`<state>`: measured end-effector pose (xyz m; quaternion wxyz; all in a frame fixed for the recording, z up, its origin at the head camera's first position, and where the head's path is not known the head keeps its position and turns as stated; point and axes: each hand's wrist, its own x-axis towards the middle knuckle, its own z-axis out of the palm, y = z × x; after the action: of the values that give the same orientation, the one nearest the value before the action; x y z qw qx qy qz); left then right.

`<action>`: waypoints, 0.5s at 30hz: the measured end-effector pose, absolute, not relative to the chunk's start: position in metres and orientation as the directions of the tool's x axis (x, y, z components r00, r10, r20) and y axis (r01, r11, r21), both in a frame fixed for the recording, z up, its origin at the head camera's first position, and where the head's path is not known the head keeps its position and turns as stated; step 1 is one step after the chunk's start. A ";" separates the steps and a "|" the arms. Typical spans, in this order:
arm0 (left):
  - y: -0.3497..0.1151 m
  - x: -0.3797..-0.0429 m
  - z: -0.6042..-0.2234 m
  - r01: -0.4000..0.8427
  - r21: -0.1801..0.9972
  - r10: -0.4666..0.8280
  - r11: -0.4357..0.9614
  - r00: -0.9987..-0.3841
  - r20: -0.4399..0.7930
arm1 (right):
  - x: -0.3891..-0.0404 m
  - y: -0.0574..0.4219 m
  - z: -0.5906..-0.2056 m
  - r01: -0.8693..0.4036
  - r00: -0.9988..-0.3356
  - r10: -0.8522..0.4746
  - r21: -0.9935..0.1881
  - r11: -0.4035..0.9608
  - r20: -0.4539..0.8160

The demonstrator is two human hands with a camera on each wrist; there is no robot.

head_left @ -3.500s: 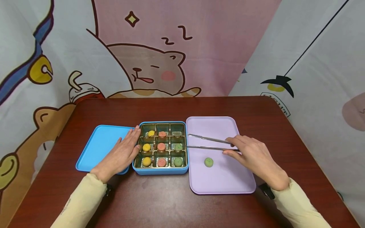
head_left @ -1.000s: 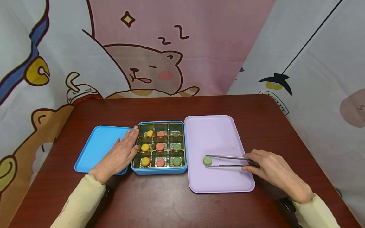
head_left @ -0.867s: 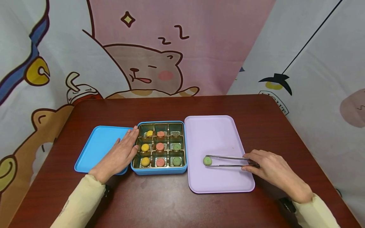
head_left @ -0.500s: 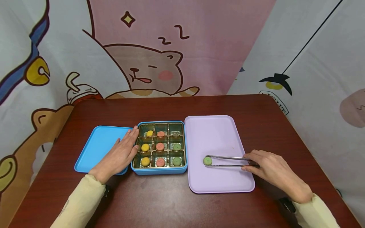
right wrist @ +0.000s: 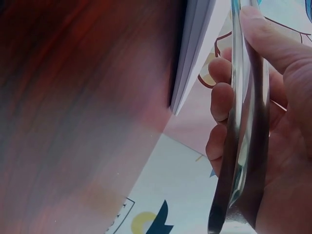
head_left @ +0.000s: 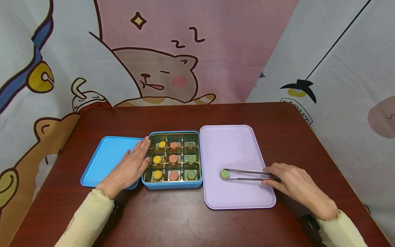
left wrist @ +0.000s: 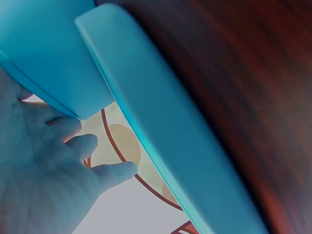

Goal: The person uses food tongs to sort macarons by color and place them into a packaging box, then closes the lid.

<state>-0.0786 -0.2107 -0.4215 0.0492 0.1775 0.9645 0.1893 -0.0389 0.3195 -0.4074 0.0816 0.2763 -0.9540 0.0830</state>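
Note:
My right hand (head_left: 293,181) grips a pair of metal tongs (head_left: 247,171) between thumb and fingers over the lilac tray. The tongs' tips lie on either side of a small green round sweet (head_left: 224,174) on that tray. In the right wrist view, the tongs (right wrist: 243,146) run along the palm, with several fingers curled behind them. My left hand (head_left: 129,164) is straight-fingered, touching the left wall of the blue box (head_left: 172,185). Seen from the left wrist, the hand (left wrist: 44,161) lies against the box side (left wrist: 53,58).
In the box's gold divided insert (head_left: 191,140) sit yellow, pink and green sweets; its back right compartment holds none. A blue lid (head_left: 108,157) lies left, partly under the left hand. The lilac tray (head_left: 237,199) stands right against the box, on a dark wooden table (head_left: 172,219).
Since the oldest frame, the right hand has brought the tongs from the box's right edge back toward the person, around the green sweet. Over the last second hardly anything moves; the left hand stays put.

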 end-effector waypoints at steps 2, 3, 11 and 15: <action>-0.211 -0.078 -0.422 0.325 0.380 0.361 0.866 -0.932 -0.026 | -0.039 0.319 -0.408 -0.549 -0.827 -0.520 -0.111 0.828 0.215; -0.211 -0.078 -0.422 0.325 0.379 0.361 0.866 -0.932 -0.026 | -0.039 0.319 -0.408 -0.552 -0.825 -0.522 -0.111 0.826 0.219; -0.211 -0.078 -0.422 0.325 0.381 0.361 0.865 -0.932 -0.024 | -0.039 0.319 -0.407 -0.549 -0.825 -0.518 -0.103 0.829 0.225; -0.211 -0.078 -0.422 0.324 0.383 0.360 0.865 -0.933 -0.026 | -0.039 0.318 -0.406 -0.541 -0.830 -0.510 -0.100 0.835 0.225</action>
<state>-0.0783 -0.2110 -0.4220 0.0482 0.1772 0.9645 0.1895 -0.0390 0.3182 -0.4060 0.0949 0.2757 -0.9532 0.0800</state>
